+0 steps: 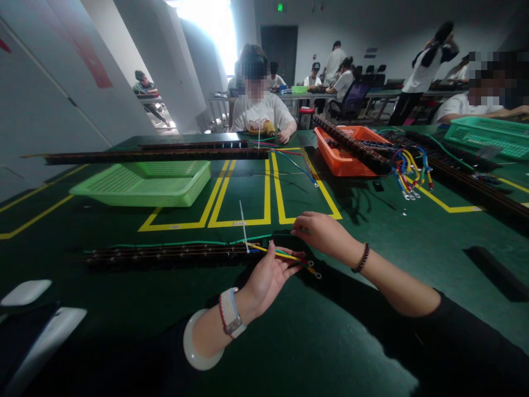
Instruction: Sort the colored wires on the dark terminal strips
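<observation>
A long dark strip assembly (173, 255) with thin copper-coloured lines lies lengthwise on the green table. An upright white cable tie (243, 223) is looped near its right end. Yellow, green and red wires (285, 254) leave that end, with ring terminals (317, 275) at their tips. My left hand (270, 278) holds this wire bundle, thumb above and fingers beneath. My right hand (324, 231) is closed, its fingertips pinched at the end of a long green wire (206, 243) running along the strip. The tips of the right fingers are partly hidden.
A light green basket (190, 190) stands behind, below another long strip (165, 156). An orange basket (330, 160) with a strip and wires (409, 165) is at back right, a teal basket (487, 135) beyond. A person (264, 113) sits opposite. A dark bar (498, 273) lies right.
</observation>
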Demonstrator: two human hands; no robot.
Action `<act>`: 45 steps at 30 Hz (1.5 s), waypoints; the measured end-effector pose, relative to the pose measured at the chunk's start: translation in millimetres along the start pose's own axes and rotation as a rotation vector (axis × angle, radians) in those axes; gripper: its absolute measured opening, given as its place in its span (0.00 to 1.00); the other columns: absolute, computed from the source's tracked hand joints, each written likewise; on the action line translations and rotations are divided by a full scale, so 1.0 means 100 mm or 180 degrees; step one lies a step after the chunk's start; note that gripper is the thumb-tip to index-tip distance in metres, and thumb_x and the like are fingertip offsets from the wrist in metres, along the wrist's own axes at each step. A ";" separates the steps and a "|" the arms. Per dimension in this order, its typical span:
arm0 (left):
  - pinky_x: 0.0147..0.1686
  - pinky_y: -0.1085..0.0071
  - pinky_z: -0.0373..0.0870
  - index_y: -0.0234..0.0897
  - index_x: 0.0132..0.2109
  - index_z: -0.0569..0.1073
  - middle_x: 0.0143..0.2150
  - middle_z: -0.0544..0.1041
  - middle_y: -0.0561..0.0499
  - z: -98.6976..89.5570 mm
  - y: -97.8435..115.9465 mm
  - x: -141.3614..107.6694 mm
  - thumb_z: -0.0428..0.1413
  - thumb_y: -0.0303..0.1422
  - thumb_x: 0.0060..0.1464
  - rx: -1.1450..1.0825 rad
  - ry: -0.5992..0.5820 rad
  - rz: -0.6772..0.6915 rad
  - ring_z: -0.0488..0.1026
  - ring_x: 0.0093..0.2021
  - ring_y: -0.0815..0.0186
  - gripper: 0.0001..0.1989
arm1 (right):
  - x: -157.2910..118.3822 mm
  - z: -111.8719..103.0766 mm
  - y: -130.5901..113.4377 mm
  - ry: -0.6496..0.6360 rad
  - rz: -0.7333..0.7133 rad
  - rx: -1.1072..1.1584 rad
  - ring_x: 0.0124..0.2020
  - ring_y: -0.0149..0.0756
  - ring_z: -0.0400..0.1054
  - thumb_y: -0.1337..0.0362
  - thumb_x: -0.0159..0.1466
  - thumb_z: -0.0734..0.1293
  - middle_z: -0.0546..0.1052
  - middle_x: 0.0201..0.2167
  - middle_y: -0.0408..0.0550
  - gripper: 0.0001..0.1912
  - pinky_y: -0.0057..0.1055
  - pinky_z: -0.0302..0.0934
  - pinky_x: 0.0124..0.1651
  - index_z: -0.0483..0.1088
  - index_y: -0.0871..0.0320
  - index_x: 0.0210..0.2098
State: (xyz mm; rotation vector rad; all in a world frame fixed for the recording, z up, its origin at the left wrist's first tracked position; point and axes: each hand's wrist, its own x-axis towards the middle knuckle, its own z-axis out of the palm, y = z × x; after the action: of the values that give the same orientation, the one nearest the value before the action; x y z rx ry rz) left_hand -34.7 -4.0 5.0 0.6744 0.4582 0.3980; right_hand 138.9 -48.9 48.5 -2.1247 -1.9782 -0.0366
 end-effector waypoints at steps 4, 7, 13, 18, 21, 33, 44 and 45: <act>0.56 0.59 0.61 0.28 0.41 0.70 0.42 0.75 0.40 -0.02 -0.02 0.01 0.44 0.45 0.61 -0.0076 0.0139 -0.0045 0.72 0.46 0.61 0.22 | -0.18 -0.23 -0.19 -0.0667 -0.0038 -0.0151 0.27 0.32 0.64 0.52 0.63 0.64 0.72 0.28 0.46 0.15 0.27 0.47 0.27 0.71 0.58 0.30; 0.55 0.59 0.62 0.29 0.39 0.71 0.38 0.75 0.43 -0.06 -0.05 0.03 0.47 0.47 0.59 -0.0142 0.0131 -0.0014 0.72 0.43 0.62 0.23 | -0.28 -0.23 -0.33 -0.0779 -0.0119 -0.0475 0.30 0.38 0.68 0.55 0.59 0.68 0.73 0.31 0.48 0.13 0.28 0.52 0.28 0.70 0.59 0.35; 0.55 0.59 0.62 0.30 0.37 0.72 0.37 0.76 0.44 -0.07 -0.07 0.05 0.48 0.45 0.59 -0.0318 0.0140 0.0024 0.73 0.43 0.63 0.20 | -0.29 -0.05 -0.38 -0.0869 -0.0172 -0.0658 0.32 0.41 0.71 0.66 0.62 0.63 0.74 0.30 0.52 0.05 0.30 0.59 0.31 0.69 0.61 0.36; 0.56 0.58 0.61 0.30 0.41 0.72 0.41 0.75 0.43 -0.06 -0.06 0.05 0.50 0.43 0.58 -0.0260 0.0033 0.0085 0.72 0.44 0.62 0.18 | -0.28 -0.13 -0.37 -0.0859 -0.0110 -0.0614 0.31 0.39 0.70 0.66 0.63 0.61 0.73 0.31 0.50 0.06 0.29 0.57 0.29 0.68 0.61 0.36; 0.56 0.57 0.62 0.33 0.45 0.71 0.45 0.75 0.44 -0.06 -0.06 0.04 0.51 0.41 0.58 -0.0160 -0.0071 0.0151 0.72 0.46 0.62 0.16 | -0.26 -0.19 -0.35 -0.0710 0.0042 -0.0577 0.30 0.37 0.69 0.64 0.64 0.60 0.73 0.31 0.50 0.07 0.28 0.53 0.28 0.67 0.61 0.37; 0.56 0.58 0.62 0.31 0.46 0.68 0.49 0.72 0.40 -0.02 -0.05 0.01 0.49 0.33 0.60 0.0064 0.0086 0.0095 0.71 0.50 0.62 0.10 | -0.15 -0.04 -0.12 -0.0822 -0.0014 0.0059 0.24 0.27 0.59 0.66 0.65 0.58 0.70 0.26 0.45 0.08 0.25 0.44 0.26 0.66 0.60 0.32; 0.55 0.57 0.61 0.32 0.45 0.67 0.46 0.74 0.42 0.02 -0.03 -0.01 0.49 0.33 0.60 0.0131 0.0076 0.0000 0.71 0.47 0.62 0.10 | -0.14 0.01 -0.09 -0.1239 -0.0262 0.0205 0.23 0.26 0.59 0.68 0.64 0.59 0.71 0.25 0.45 0.07 0.24 0.43 0.26 0.68 0.60 0.34; 0.55 0.57 0.61 0.31 0.45 0.67 0.45 0.74 0.42 0.03 -0.03 -0.01 0.49 0.33 0.60 0.0137 0.0057 0.0011 0.71 0.47 0.62 0.10 | -0.13 0.05 -0.08 -0.1197 -0.0241 0.0066 0.23 0.27 0.60 0.68 0.63 0.59 0.71 0.26 0.46 0.07 0.25 0.42 0.25 0.68 0.60 0.35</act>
State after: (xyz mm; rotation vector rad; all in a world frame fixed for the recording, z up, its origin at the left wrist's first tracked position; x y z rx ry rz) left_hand -33.2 -8.1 5.6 0.7138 0.4838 0.3986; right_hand 128.9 -60.1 42.6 -2.1680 -2.2463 0.3965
